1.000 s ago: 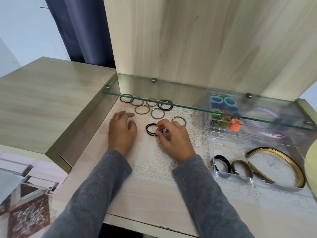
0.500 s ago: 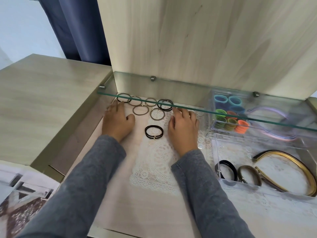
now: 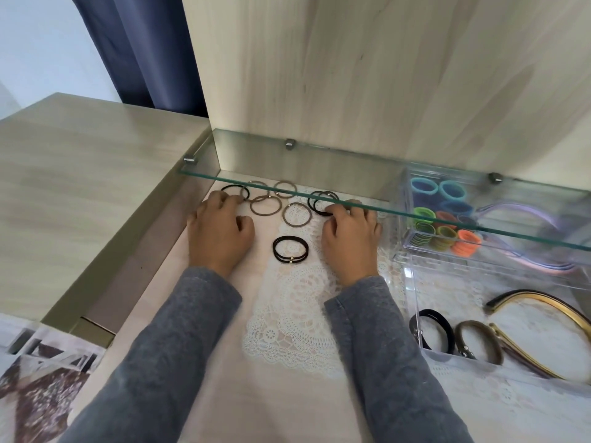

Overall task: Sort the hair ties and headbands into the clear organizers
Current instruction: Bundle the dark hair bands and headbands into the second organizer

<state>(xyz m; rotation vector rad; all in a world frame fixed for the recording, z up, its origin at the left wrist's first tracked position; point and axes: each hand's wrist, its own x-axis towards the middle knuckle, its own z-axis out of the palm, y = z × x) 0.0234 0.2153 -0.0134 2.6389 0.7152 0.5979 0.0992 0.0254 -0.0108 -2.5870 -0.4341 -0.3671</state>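
1. My left hand (image 3: 217, 231) lies on the tabletop (image 3: 271, 394) near its far left corner, fingers stretched forward and loose, thumb spread; it grasps nothing, and the fingertips touch a single black hair tie (image 3: 235, 191)
2. My right hand (image 3: 350, 238) sits toward the far edge, its bent fingertips against a pair of black hair ties (image 3: 321, 203) under the glass shelf (image 3: 351, 199); I cannot tell whether I pinch them or only touch them
3. Between my hands, on the lace doily (image 3: 287, 314), lies a doubled black hair tie with a gold bead (image 3: 290, 249), touched by neither hand
4. Four taupe hair ties lie loose along the far edge: one (image 3: 265, 204) just beside my left fingers, one (image 3: 296, 214) in the middle, and two further back (image 3: 285, 189) (image 3: 257, 187) beneath the shelf
5. At the right side stand two clear organizers; the rear one (image 3: 406, 251) holds stacks of coloured hair ties (image 3: 441, 225) and a purple headband (image 3: 524, 209)
6. The near organizer (image 3: 415, 282) holds a gold headband (image 3: 527, 295), a black band (image 3: 436, 327) and a bronze band (image 3: 479, 337)
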